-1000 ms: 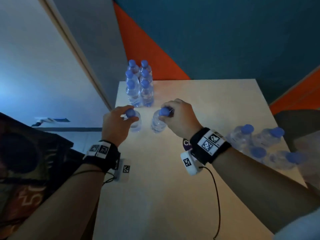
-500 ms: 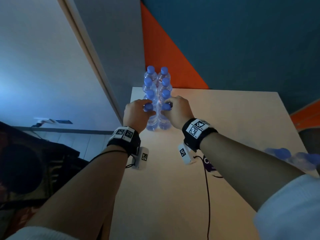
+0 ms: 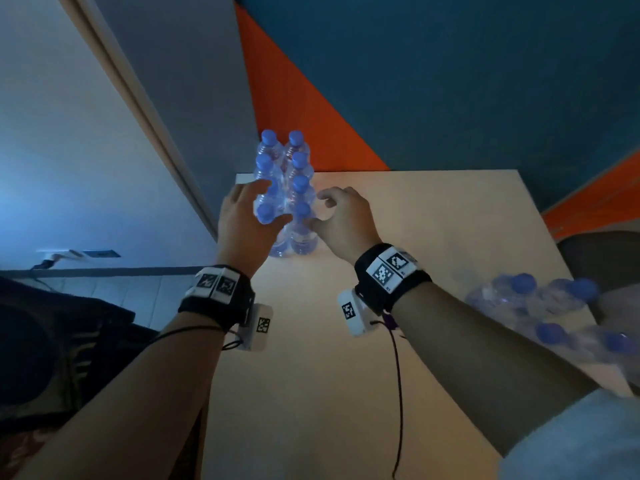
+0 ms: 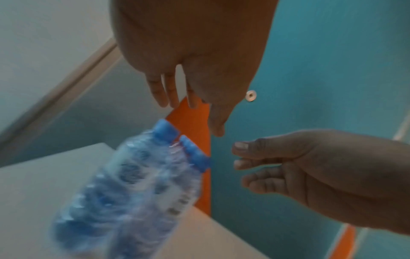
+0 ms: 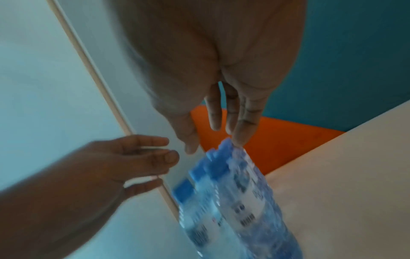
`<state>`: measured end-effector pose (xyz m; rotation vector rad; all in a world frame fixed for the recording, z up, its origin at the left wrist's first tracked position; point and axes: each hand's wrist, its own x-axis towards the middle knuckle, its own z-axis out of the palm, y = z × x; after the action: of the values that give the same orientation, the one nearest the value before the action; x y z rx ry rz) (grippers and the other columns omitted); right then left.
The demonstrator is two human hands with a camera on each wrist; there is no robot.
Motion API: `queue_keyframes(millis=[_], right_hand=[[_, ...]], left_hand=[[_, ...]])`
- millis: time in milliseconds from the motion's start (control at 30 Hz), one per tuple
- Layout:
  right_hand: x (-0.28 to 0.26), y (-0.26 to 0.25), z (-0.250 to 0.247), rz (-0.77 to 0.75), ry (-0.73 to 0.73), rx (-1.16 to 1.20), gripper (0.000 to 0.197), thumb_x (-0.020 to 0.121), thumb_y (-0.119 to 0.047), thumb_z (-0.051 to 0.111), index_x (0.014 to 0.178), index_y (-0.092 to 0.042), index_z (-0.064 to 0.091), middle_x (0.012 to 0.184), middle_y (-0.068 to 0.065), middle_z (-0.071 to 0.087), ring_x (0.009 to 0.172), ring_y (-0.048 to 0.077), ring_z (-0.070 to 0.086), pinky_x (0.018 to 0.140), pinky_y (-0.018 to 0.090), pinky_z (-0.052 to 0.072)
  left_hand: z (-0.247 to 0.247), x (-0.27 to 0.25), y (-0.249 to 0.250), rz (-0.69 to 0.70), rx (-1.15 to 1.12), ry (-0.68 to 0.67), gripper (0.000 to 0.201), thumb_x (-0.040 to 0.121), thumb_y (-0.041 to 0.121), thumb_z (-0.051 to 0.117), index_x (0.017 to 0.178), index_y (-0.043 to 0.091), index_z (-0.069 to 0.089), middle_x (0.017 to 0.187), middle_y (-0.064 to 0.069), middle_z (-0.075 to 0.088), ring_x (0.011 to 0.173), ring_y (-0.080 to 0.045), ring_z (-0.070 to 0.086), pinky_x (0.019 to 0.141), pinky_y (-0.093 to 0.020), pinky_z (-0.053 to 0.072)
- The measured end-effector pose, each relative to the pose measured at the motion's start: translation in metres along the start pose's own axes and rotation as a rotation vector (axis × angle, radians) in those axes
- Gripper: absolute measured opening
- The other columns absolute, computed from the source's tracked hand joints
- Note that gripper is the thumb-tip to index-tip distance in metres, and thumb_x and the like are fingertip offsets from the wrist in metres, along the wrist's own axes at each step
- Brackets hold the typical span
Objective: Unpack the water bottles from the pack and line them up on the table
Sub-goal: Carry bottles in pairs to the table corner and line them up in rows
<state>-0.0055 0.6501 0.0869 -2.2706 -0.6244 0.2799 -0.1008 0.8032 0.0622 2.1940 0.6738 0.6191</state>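
Several clear water bottles (image 3: 284, 188) with blue caps stand in two tight columns at the far left corner of the pale table (image 3: 433, 216). My left hand (image 3: 268, 204) hovers open at the left side of the nearest pair, fingers spread and holding nothing. My right hand (image 3: 318, 209) is just right of the same pair with loosely curled, empty fingers. In the left wrist view my left hand (image 4: 193, 117) is above the blurred bottles (image 4: 137, 184). In the right wrist view my right hand (image 5: 215, 145) hangs over the bottles (image 5: 233, 201). The torn pack (image 3: 540, 313) lies at the table's right edge with bottles inside.
The bottle rows stand close to the table's left edge (image 3: 221, 341), with a grey wall and door frame (image 3: 145, 109) beyond it. An orange and teal wall (image 3: 346, 98) backs the table. A thin cable (image 3: 398, 393) hangs from my right wrist.
Both hands carried a bottle each to the front of the two columns, set them down and let go. The fingers have opened and drawn slightly away from the caps.
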Motion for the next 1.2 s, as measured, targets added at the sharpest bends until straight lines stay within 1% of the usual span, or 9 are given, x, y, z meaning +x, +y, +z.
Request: queue_keyframes(millis=[100, 200, 333, 433, 533, 700, 833, 967, 1200], right_hand=[[-0.063, 0.022, -0.054, -0.014, 0.151, 0.115, 0.026, 0.083, -0.021, 0.082, 0.107, -0.014, 0.074, 0.103, 0.004, 0.069, 0.084, 0.016, 0.063, 0.081, 0.026, 0.052], [-0.14, 0.067, -0.123, -0.02, 0.29, 0.049, 0.017, 0.087, -0.016, 0.077, 0.104, -0.017, 0.073, 0.103, 0.001, 0.068, 0.094, 0.017, 0.063, 0.083, 0.025, 0.05], [-0.203, 0.158, -0.201, 0.108, 0.348, -0.269, 0.028, 0.084, -0.015, 0.073, 0.111, -0.019, 0.069, 0.115, 0.004, 0.063, 0.108, 0.028, 0.057, 0.095, 0.042, 0.046], [-0.224, 0.221, -0.247, 0.348, 0.257, -0.449, 0.049, 0.076, -0.018, 0.073, 0.124, -0.023, 0.064, 0.127, 0.008, 0.055, 0.117, 0.036, 0.05, 0.099, 0.043, 0.041], [-0.233, 0.267, -0.267, 0.432, 0.144, -0.483, 0.052, 0.073, -0.019, 0.071, 0.125, -0.025, 0.063, 0.13, 0.011, 0.052, 0.117, 0.036, 0.054, 0.098, 0.042, 0.042], [-0.233, 0.297, -0.261, 0.342, 0.168, -0.336, 0.038, 0.084, 0.003, 0.07, 0.118, -0.013, 0.068, 0.122, 0.016, 0.057, 0.099, 0.04, 0.061, 0.082, 0.044, 0.05], [-0.232, 0.295, -0.266, 0.26, 0.147, -0.356, 0.03, 0.076, 0.001, 0.076, 0.105, -0.008, 0.072, 0.104, 0.014, 0.06, 0.084, 0.038, 0.061, 0.073, 0.033, 0.038], [-0.232, 0.255, -0.261, 0.136, 0.117, -0.343, 0.028, 0.077, -0.012, 0.083, 0.103, -0.016, 0.071, 0.098, 0.001, 0.054, 0.076, 0.029, 0.058, 0.072, 0.036, 0.045], [-0.189, 0.15, -0.18, -0.063, -0.04, -0.071, 0.025, 0.088, -0.019, 0.078, 0.111, -0.023, 0.071, 0.102, -0.005, 0.054, 0.077, 0.014, 0.052, 0.076, 0.013, 0.034]], left_hand=[[0.011, -0.039, 0.056, 0.073, -0.145, -0.013, 0.03, 0.085, 0.019, 0.082, 0.113, 0.018, 0.071, 0.107, 0.006, 0.066, 0.092, -0.013, 0.066, 0.082, -0.009, 0.048], [0.052, -0.088, 0.114, 0.208, -0.243, -0.197, 0.017, 0.089, 0.012, 0.078, 0.103, 0.019, 0.072, 0.102, 0.004, 0.071, 0.089, -0.013, 0.07, 0.083, -0.023, 0.058], [0.134, -0.145, 0.169, 0.37, -0.225, -0.514, 0.025, 0.088, 0.013, 0.078, 0.112, 0.02, 0.072, 0.115, 0.005, 0.065, 0.098, -0.01, 0.066, 0.086, -0.026, 0.058], [0.196, -0.177, 0.2, 0.447, -0.169, -0.709, 0.048, 0.086, 0.02, 0.081, 0.131, 0.02, 0.064, 0.13, 0.0, 0.059, 0.114, -0.017, 0.063, 0.096, -0.037, 0.055], [0.243, -0.203, 0.219, 0.491, -0.056, -0.799, 0.062, 0.082, 0.028, 0.084, 0.138, 0.021, 0.058, 0.135, -0.004, 0.057, 0.122, -0.026, 0.059, 0.101, -0.037, 0.049], [0.271, -0.216, 0.221, 0.456, 0.059, -0.683, 0.042, 0.085, 0.02, 0.078, 0.126, 0.018, 0.068, 0.122, -0.005, 0.07, 0.118, -0.031, 0.059, 0.101, -0.041, 0.049], [0.252, -0.211, 0.211, 0.303, -0.094, -0.632, 0.04, 0.08, 0.015, 0.085, 0.119, 0.02, 0.074, 0.113, -0.003, 0.069, 0.095, -0.019, 0.066, 0.089, -0.029, 0.056], [0.191, -0.211, 0.181, 0.218, -0.248, -0.461, 0.042, 0.074, 0.012, 0.092, 0.112, 0.018, 0.076, 0.104, 0.008, 0.072, 0.087, -0.002, 0.068, 0.08, -0.011, 0.053], [0.062, -0.19, 0.096, 0.246, -0.046, -0.117, 0.036, 0.076, 0.007, 0.091, 0.109, 0.011, 0.077, 0.108, -0.001, 0.073, 0.096, -0.023, 0.072, 0.089, -0.036, 0.059]])
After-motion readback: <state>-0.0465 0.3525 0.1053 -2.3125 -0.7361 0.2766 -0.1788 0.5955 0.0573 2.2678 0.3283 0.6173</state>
